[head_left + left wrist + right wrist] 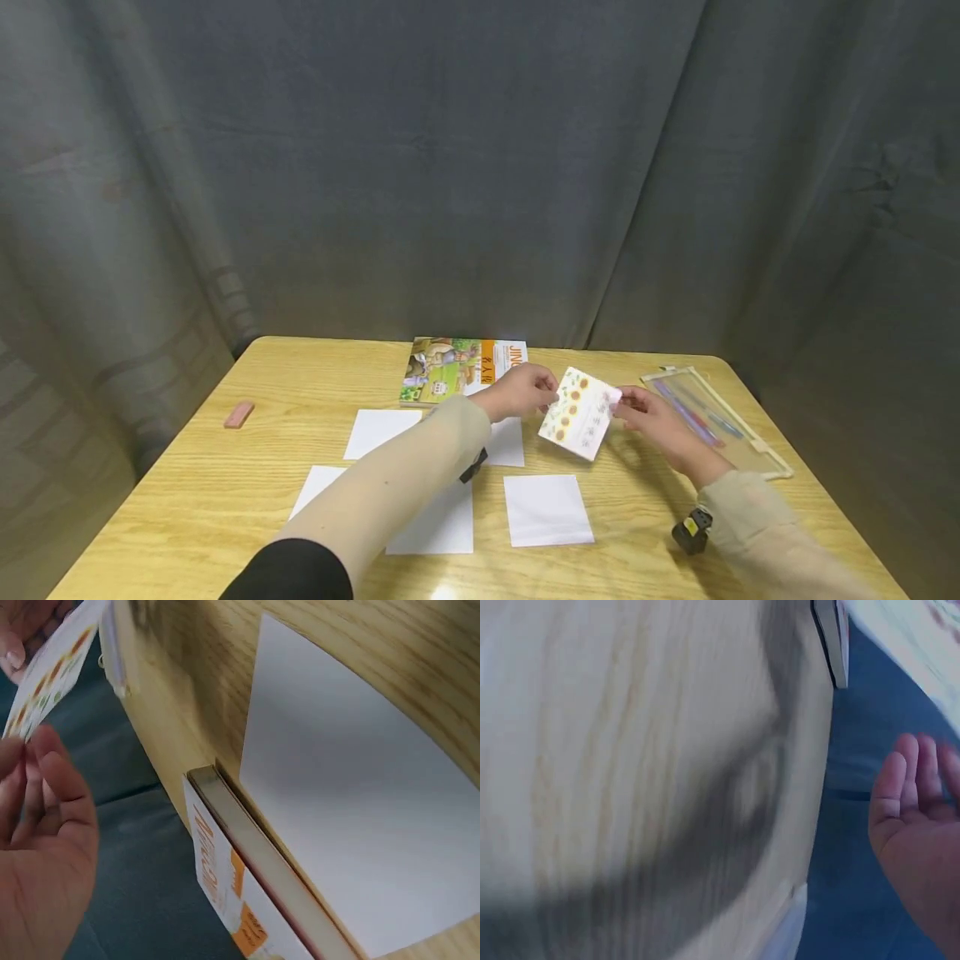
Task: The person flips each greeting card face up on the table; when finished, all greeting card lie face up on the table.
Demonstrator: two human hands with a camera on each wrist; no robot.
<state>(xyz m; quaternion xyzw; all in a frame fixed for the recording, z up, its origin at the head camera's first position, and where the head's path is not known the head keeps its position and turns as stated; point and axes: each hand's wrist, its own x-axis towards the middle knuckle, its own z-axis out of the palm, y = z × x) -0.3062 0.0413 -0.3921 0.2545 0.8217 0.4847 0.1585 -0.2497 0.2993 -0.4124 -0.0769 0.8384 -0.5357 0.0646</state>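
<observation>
Two hands share one sunflower-printed card [573, 421], held tilted above the wooden table [300, 387]; the left hand [522, 390] pinches its left edge between thumb and fingers, while the right hand [663, 423] grips the upper corner on the opposite side; whether it is a single sheet or a thin stack, I cannot tell. It looks very light, so fingertips should be ample; it is probably stiffer than plain paper but would still bow or crease if squeezed inward; its smooth face may slide under a loose pinch; the safest hold is likely at opposite edges, with even, gentle pressure, leaving the printed middle untouched. Nearer the body than the grip, a white sheet [549, 510] lies flat; behind and left of the left hand rests a book [450, 371]; just right of the right hand, a clear pouch [753, 433].
</observation>
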